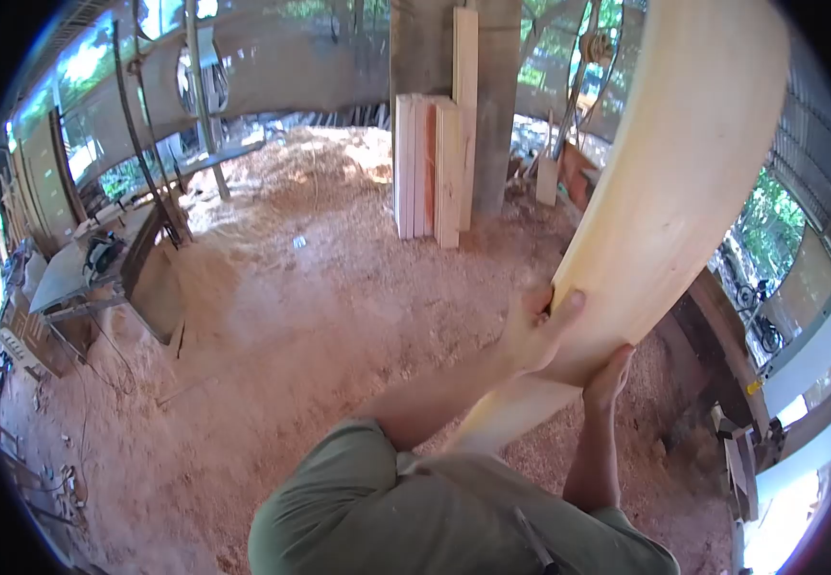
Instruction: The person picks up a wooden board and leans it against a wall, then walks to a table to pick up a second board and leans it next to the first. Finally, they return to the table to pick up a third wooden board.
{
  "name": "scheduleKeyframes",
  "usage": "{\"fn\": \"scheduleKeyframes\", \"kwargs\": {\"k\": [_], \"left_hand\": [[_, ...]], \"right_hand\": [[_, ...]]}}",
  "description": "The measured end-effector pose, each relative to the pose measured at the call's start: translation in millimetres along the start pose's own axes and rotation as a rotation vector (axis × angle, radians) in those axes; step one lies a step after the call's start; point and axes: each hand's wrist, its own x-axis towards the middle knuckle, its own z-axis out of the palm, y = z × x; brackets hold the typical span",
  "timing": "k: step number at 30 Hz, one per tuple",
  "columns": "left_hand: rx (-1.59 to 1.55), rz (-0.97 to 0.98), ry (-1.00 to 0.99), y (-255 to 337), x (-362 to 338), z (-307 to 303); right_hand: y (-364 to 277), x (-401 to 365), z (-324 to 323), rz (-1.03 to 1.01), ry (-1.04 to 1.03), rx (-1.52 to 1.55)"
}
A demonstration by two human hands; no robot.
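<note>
A long, wide pale wooden board (674,172) rises from in front of my body to the top right of the view. My left hand (540,331) grips its left edge near the lower end, thumb on the face. Lower on the right, my right hand (609,376) holds the board's bottom edge. Another pale wooden piece (516,412) slants below the board, between my forearms; whether the two are joined I cannot tell.
Upright planks (417,168) lean at a post (492,115) ahead. A workbench (99,259) with a tool on it stands at the left. Sawdust and shavings cover the floor (272,326). Dark timber (713,335) and white panels (808,350) are at the right.
</note>
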Motion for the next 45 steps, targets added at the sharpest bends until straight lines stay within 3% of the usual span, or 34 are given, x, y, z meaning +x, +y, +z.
{"fn": "scheduleKeyframes", "kwargs": {"k": [3, 5, 11, 13, 17, 20, 21, 23, 32, 35, 39, 41, 45], "left_hand": [[0.074, 0.05, -0.021, -23.7, 52.0, -7.7], [0.061, 0.12, -0.024, -38.9, 87.6, -18.0], [0.145, 0.192, -0.07, -116.9, 201.3, -62.9], [0.233, 0.204, -0.121, -139.8, 248.5, -81.2], [0.124, 0.174, -0.149, -174.6, 335.4, -106.3], [0.109, 0.265, -0.148, -209.7, 391.2, -118.1], [0.101, 0.257, -0.162, -223.8, 406.1, -122.3], [0.181, 0.212, -0.2, -248.0, 432.4, -134.4], [0.174, 0.249, -0.271, -399.4, 595.5, -157.6], [0.233, 0.158, -0.234, -423.3, 651.9, -160.5], [0.292, 0.178, -0.14, -471.6, 715.8, -175.5], [0.261, 0.2, -0.106, -489.1, 745.5, -182.8], [0.159, 0.156, -0.075, -520.9, 791.6, -205.6]], "right_hand": [[40.5, 48.3, 1.2, 0.036, 0.066, -0.023], [62.4, 82.0, 12.7, -0.067, -0.034, -0.002], [111.4, 184.4, 79.8, -0.109, 0.047, 0.008], [120.6, 230.1, 113.7, -0.135, -0.013, 0.014], [135.5, 310.4, 153.3, -0.106, 0.073, 0.06], [148.6, 371.5, 171.7, -0.105, 0.082, 0.039], [157.3, 391.5, 173.6, -0.106, 0.099, 0.035], [179.1, 426.5, 175.3, -0.212, -0.055, 0.031], [295.9, 603.0, 217.4, -0.281, -0.098, 0.145], [330.9, 674.2, 226.4, -0.125, 0.009, 0.127], [362.4, 751.5, 256.4, -0.148, -0.128, 0.106], [382.8, 789.0, 265.9, -0.235, -0.299, 0.089], [427.8, 839.5, 292.7, -0.222, -0.348, 0.073]]}}
